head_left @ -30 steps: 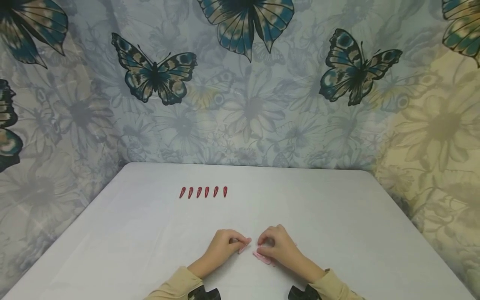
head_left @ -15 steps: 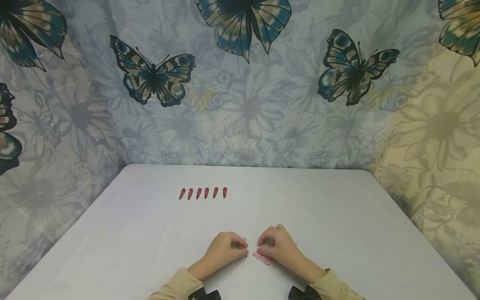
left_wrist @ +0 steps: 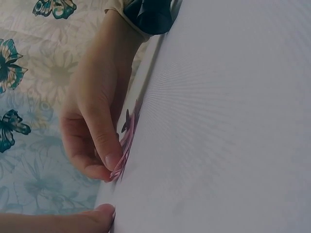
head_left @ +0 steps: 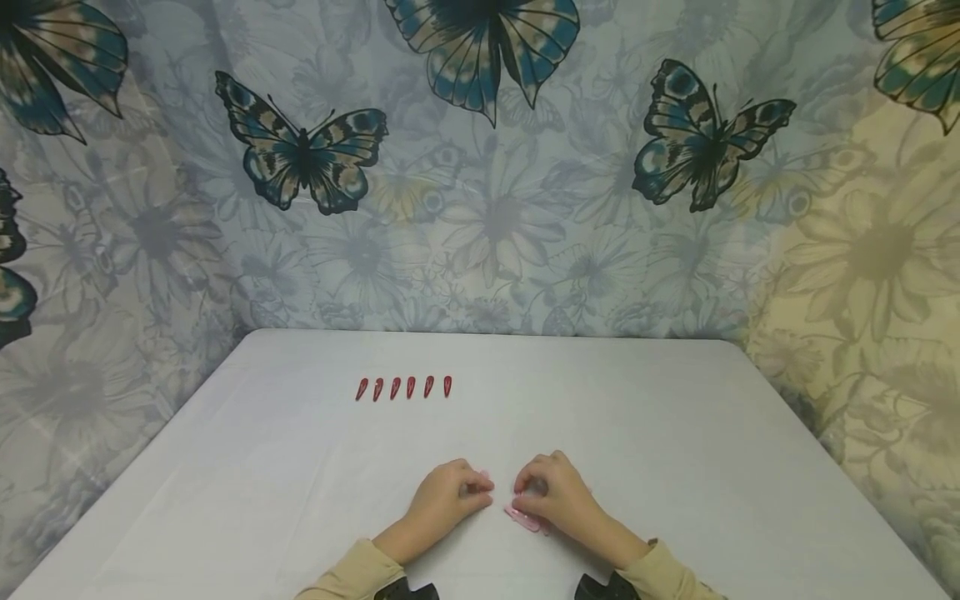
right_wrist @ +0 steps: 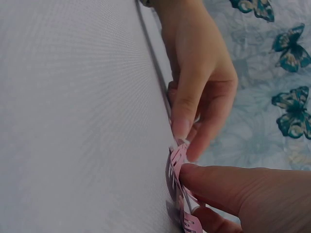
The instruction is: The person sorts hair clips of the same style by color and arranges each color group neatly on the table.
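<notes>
My left hand (head_left: 448, 493) is bent over the white table with thumb and fingers around a small pink hair clip, mostly hidden; a bit of pink (head_left: 483, 474) shows past the fingertips. Close by on the right, my right hand (head_left: 557, 493) pinches at a pink snap hair clip (head_left: 523, 518) with cut-out slots. More pink clips (right_wrist: 191, 223) lie under and beside that hand, partly covered by it. In the left wrist view, the right thumb and fingertip meet at the end of the pink clips (left_wrist: 125, 150). The two hands' fingertips are a short gap apart.
Farther back on the white table (head_left: 637, 417), several red snap hair clips (head_left: 410, 387) lie in a neat row, left of centre. A butterfly-patterned cloth (head_left: 495, 250) hangs behind the table. Black wrist cameras (head_left: 405, 589) sit at both tan sleeves.
The left fingers have shifted about the pink clip, with the thumb and forefinger spreading apart; the clip now shows less beneath the fingers. The right hand stays nearly still at the pink clips.
</notes>
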Action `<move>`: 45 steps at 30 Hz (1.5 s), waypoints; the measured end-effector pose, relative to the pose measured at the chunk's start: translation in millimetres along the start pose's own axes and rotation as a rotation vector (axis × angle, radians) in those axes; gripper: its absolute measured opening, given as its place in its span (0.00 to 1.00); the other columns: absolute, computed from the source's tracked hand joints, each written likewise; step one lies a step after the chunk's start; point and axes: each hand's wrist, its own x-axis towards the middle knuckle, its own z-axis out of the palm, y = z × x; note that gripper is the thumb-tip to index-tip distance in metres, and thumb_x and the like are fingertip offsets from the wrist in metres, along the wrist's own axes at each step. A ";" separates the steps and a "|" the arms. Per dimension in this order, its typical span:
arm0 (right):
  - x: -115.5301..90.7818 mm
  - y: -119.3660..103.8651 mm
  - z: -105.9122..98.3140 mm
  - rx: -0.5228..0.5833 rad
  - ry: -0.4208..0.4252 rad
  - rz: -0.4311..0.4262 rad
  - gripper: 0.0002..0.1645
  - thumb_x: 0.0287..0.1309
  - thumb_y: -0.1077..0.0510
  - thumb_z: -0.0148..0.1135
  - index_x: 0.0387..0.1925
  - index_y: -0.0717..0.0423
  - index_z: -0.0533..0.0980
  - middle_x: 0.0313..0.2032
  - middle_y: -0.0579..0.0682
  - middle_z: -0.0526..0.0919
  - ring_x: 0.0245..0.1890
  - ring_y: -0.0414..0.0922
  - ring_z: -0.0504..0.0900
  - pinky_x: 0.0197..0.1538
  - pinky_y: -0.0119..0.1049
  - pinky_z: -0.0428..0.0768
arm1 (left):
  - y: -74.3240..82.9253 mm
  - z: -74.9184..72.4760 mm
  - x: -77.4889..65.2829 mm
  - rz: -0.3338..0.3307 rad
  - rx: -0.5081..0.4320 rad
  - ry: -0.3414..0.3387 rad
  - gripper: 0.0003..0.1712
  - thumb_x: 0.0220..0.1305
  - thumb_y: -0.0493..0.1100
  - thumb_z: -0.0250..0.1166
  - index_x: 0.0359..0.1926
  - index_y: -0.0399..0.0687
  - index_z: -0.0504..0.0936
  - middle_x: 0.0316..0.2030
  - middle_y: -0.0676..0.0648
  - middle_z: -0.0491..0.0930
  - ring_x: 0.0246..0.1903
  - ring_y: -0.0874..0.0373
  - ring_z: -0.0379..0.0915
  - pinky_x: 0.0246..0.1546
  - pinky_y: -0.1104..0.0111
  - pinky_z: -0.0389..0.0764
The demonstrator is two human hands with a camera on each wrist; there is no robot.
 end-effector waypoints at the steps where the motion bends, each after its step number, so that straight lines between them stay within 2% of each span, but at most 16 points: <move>1: 0.1 -0.1 -0.1 -0.002 0.001 -0.003 0.10 0.35 0.58 0.73 0.20 0.48 0.77 0.26 0.37 0.76 0.29 0.39 0.65 0.30 0.32 0.64 | -0.1 -0.2 0.3 -0.004 0.000 -0.002 0.08 0.46 0.43 0.70 0.32 0.49 0.84 0.24 0.60 0.71 0.23 0.68 0.65 0.25 0.75 0.67; 6: -0.1 -1.6 -0.8 0.000 0.004 -0.012 0.10 0.35 0.59 0.73 0.20 0.49 0.77 0.26 0.37 0.76 0.29 0.39 0.65 0.30 0.32 0.64 | 2.5 -2.5 -0.3 -0.022 0.017 0.000 0.20 0.44 0.44 0.71 0.41 0.42 0.80 0.26 0.57 0.72 0.26 0.64 0.67 0.31 0.70 0.70; 9: -0.3 -2.8 -1.1 0.002 -0.004 -0.007 0.10 0.35 0.58 0.72 0.20 0.49 0.77 0.26 0.38 0.76 0.29 0.40 0.65 0.31 0.32 0.65 | 3.6 -3.0 -1.8 -0.039 0.014 0.007 0.22 0.43 0.44 0.71 0.41 0.41 0.79 0.28 0.57 0.74 0.28 0.64 0.67 0.33 0.69 0.70; 13: -0.6 -3.2 -1.3 0.002 -0.003 -0.003 0.09 0.35 0.58 0.72 0.20 0.49 0.77 0.26 0.38 0.76 0.29 0.40 0.65 0.31 0.32 0.65 | 3.4 -1.7 -1.7 -0.052 -0.072 0.004 0.15 0.44 0.39 0.71 0.37 0.46 0.80 0.27 0.58 0.75 0.21 0.69 0.63 0.23 0.73 0.68; 15: -0.8 -3.0 -1.4 -0.002 0.002 -0.007 0.10 0.35 0.58 0.72 0.20 0.49 0.77 0.26 0.38 0.76 0.29 0.40 0.65 0.30 0.32 0.65 | 3.6 -1.2 -1.3 -0.050 -0.102 -0.005 0.16 0.45 0.37 0.70 0.38 0.47 0.80 0.27 0.57 0.74 0.19 0.70 0.60 0.20 0.75 0.65; 20: -0.8 -1.7 -0.5 0.001 -0.012 0.004 0.10 0.35 0.58 0.72 0.20 0.48 0.76 0.26 0.37 0.75 0.30 0.40 0.65 0.31 0.32 0.65 | 4.8 -1.3 -2.0 -0.032 -0.012 -0.065 0.22 0.49 0.38 0.68 0.49 0.45 0.78 0.30 0.57 0.68 0.22 0.69 0.58 0.21 0.77 0.64; 23: -0.8 -1.0 0.0 0.011 -0.018 0.007 0.10 0.36 0.58 0.72 0.20 0.48 0.76 0.26 0.36 0.75 0.30 0.40 0.65 0.31 0.32 0.65 | 5.7 -1.5 -2.3 -0.034 0.013 -0.086 0.17 0.50 0.40 0.67 0.45 0.47 0.81 0.31 0.57 0.66 0.24 0.69 0.59 0.23 0.76 0.65; 28: -0.4 -0.4 -0.1 0.019 -0.006 -0.006 0.09 0.36 0.59 0.72 0.20 0.48 0.76 0.26 0.36 0.75 0.29 0.40 0.65 0.31 0.33 0.65 | 4.2 -1.3 -1.3 -0.056 -0.072 -0.056 0.11 0.48 0.38 0.68 0.36 0.50 0.82 0.32 0.58 0.72 0.23 0.70 0.60 0.23 0.76 0.66; 34: -0.6 -0.4 -0.6 0.017 -0.003 -0.004 0.10 0.35 0.59 0.72 0.20 0.48 0.76 0.26 0.36 0.75 0.29 0.40 0.65 0.31 0.33 0.65 | 3.4 -1.2 -0.3 -0.031 -0.165 -0.029 0.10 0.48 0.35 0.68 0.34 0.49 0.83 0.34 0.56 0.78 0.22 0.70 0.62 0.23 0.76 0.67; 42: -0.1 0.3 0.3 0.032 -0.003 -0.020 0.10 0.36 0.59 0.72 0.20 0.48 0.76 0.27 0.38 0.77 0.29 0.40 0.65 0.31 0.33 0.65 | 3.8 -1.2 -0.4 -0.037 -0.161 0.003 0.10 0.50 0.33 0.64 0.36 0.46 0.83 0.27 0.54 0.77 0.21 0.69 0.62 0.22 0.75 0.66; 45: -0.2 0.6 0.7 0.038 -0.005 -0.018 0.10 0.36 0.59 0.72 0.20 0.48 0.76 0.27 0.38 0.77 0.29 0.40 0.65 0.31 0.32 0.64 | 2.9 -0.7 -0.1 -0.048 -0.192 0.014 0.08 0.52 0.33 0.64 0.35 0.45 0.83 0.27 0.55 0.77 0.22 0.69 0.62 0.23 0.75 0.67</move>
